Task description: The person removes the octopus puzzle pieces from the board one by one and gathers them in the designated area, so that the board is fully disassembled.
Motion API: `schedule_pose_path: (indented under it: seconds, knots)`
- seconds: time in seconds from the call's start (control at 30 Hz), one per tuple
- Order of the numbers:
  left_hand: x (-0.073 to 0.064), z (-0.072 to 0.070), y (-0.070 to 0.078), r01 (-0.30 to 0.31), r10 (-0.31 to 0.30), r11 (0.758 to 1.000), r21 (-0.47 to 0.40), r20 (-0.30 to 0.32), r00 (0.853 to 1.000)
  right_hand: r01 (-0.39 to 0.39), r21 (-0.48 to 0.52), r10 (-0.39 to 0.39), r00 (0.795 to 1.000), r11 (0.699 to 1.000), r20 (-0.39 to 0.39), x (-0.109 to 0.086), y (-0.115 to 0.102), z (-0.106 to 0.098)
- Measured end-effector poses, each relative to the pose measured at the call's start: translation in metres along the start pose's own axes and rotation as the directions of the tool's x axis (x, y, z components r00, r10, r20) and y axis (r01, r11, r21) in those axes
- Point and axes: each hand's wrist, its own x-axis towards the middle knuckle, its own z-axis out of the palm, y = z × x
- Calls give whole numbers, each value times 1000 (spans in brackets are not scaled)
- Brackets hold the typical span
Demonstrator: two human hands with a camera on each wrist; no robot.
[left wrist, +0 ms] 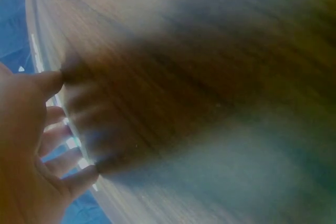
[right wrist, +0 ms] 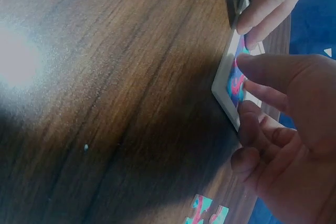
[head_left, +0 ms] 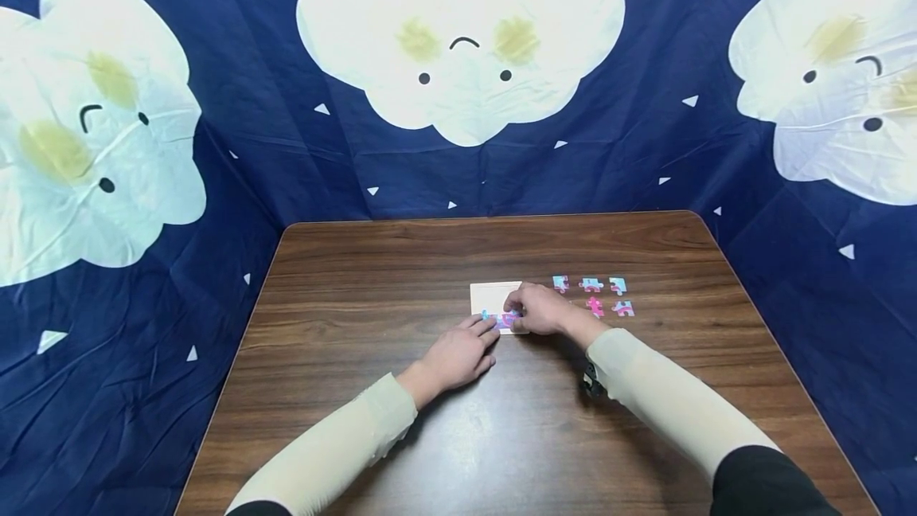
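Note:
A small white puzzle tray [head_left: 484, 296] lies flat on the table, with pink, purple and blue jigsaw pieces [right wrist: 235, 88] along its near side. My left hand [head_left: 453, 355] lies palm down, its fairly straight fingertips touching the tray's left near corner and the pieces there. My right hand [head_left: 543, 309] bends over the tray's right side, thumb and curled fingers about a puzzle piece [head_left: 509, 318]. The right wrist view shows its thumb and fingertips at that piece, close to the left fingers [right wrist: 268, 3]. Part of the piece is hidden by the fingers.
To the right of the tray, loose jigsaw pieces [head_left: 591, 285] lie in two rows, partly behind the right hand. The brown wooden table [head_left: 344, 293] meets a dark blue cloth backdrop [head_left: 329, 158] with white clouds. The left wrist view is blurred.

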Motion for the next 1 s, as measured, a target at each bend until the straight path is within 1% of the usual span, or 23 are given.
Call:
schedule_pose_path:
  seconds: [0.23,0.47,0.6,0.7,0.83,1.0]
  knots:
    - [0,0,0,6,-6,1000,-13,-4,1000,-6,11,6,1000,1000,-7,2,-1,-1]
    - [0,-1,1,12,-12,1000,-6,11,1000,0,26,0,1000,1000,-12,6,1,0]
    - [1,-1,1,12,-12,1000,-3,10,1000,10,58,-9,1000,998,-24,8,3,0]
    - [1,-1,1,13,-13,1000,-2,8,1000,22,83,-21,1000,996,-17,7,4,-2]
    - [1,-2,1,11,-11,1000,-6,19,1000,14,110,-15,1000,994,5,4,6,-4]
    - [1,-3,2,9,-9,1000,-10,21,1000,-5,147,6,1000,989,-6,0,8,-3]
